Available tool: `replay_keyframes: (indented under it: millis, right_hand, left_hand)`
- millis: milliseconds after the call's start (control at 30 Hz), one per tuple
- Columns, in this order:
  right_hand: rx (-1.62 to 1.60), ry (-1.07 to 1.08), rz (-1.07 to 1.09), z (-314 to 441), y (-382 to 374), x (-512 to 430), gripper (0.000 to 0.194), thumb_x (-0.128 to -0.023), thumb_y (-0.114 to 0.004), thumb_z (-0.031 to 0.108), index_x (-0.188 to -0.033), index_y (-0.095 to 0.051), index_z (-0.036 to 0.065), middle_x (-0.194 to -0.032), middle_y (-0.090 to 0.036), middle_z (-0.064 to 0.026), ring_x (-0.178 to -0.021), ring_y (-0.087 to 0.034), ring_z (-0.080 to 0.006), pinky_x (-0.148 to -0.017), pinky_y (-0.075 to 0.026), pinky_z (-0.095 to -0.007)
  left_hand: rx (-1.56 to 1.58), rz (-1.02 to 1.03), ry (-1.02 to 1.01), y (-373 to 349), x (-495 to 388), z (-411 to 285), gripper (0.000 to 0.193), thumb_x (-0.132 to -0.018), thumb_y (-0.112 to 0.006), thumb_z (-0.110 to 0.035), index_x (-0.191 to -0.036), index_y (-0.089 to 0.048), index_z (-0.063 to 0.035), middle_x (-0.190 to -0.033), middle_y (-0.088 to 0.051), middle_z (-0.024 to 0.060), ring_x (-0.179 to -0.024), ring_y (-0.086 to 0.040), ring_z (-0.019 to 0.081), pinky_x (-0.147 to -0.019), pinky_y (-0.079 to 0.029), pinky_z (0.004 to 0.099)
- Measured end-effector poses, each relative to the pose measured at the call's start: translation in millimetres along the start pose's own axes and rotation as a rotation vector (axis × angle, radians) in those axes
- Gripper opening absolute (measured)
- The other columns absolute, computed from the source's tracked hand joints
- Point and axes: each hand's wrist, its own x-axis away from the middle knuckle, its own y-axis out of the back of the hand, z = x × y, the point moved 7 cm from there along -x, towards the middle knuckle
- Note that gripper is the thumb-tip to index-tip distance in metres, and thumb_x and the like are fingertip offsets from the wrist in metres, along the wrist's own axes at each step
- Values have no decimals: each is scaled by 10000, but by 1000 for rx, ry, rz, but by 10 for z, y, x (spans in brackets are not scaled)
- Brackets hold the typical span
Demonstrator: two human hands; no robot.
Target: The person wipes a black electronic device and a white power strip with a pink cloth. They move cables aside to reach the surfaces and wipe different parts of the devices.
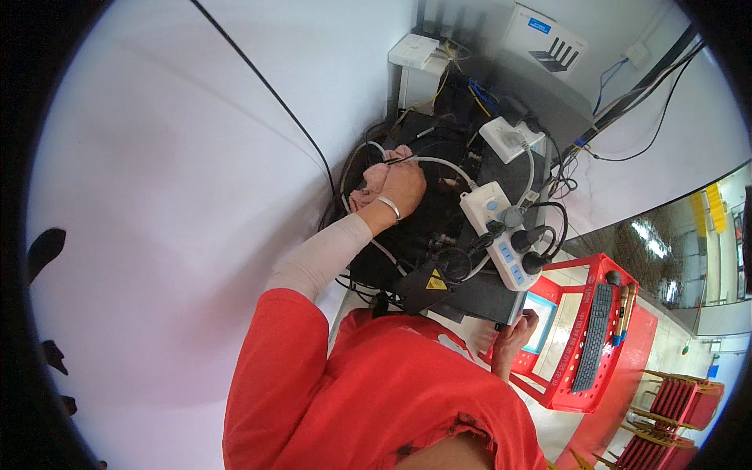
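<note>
My left hand (404,187), with a silver bangle at the wrist, presses a crumpled pink cloth (374,181) among cables on the dusty black top of a cabinet (493,302). Its fingers are bent into the cloth and partly hidden. A white cable runs beside the hand to a white power strip (496,226) holding several plugs. Behind it lies a second white power strip (510,140) with a plug in it. My right hand (517,336) is at the cabinet's near right edge, its fingers curled; whether it grips the edge is unclear.
A white router-like box (414,51) and a printed carton (543,44) stand at the back. A white wall (176,205) rises on the left, with a black cable across it. To the right, a red plastic rack (608,352) holds a black keyboard (593,338); stacked chairs (675,402) lie beyond.
</note>
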Motion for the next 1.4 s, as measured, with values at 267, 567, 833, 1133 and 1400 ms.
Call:
replay_keyframes:
  millis: [267,567,833,1133,1400]
  right_hand:
    - [13,-2,-45,4,-15,28,356,-957,-448,186,-747,-539,-86,-1055,-514,-254,-969,-506,-392,-845,-414,-464]
    - [10,-36,-38,18,-9,20,347,-955,-455,159,-719,-508,-90,-1076,-506,-264,-974,-506,-408,-860,-410,-474]
    - [8,-51,-45,44,4,20,345,-950,-463,156,-706,-507,-85,-1052,-503,-259,-955,-502,-399,-849,-405,-465]
    - [4,-54,-54,32,2,41,327,-942,-475,162,-726,-521,-79,-1047,-508,-246,-950,-496,-395,-846,-395,-476]
    - [8,-58,-64,42,-4,30,351,-947,-448,173,-720,-514,-87,-1034,-501,-243,-947,-494,-389,-845,-394,-466]
  left_hand:
    - [456,-39,-349,373,560,-175,234,-782,-565,-150,-878,-665,39,-827,-657,172,-754,-619,341,-756,-474,456]
    - [2392,-207,330,655,467,1432,396,-897,-541,-163,-1241,-542,35,-1218,-596,125,-1081,-570,192,-961,-449,301]
    - [1503,-657,231,837,-218,1591,419,-832,-582,-65,-1233,-462,-33,-1169,-579,100,-1049,-584,203,-928,-449,313]
    - [1327,263,19,-305,-569,746,344,-872,-630,-202,-1129,-471,-37,-1014,-595,121,-939,-583,259,-825,-467,355]
    - [605,-72,-176,-173,-803,472,356,-894,-500,-210,-1238,-590,-194,-1146,-608,32,-1096,-484,231,-931,-350,384]
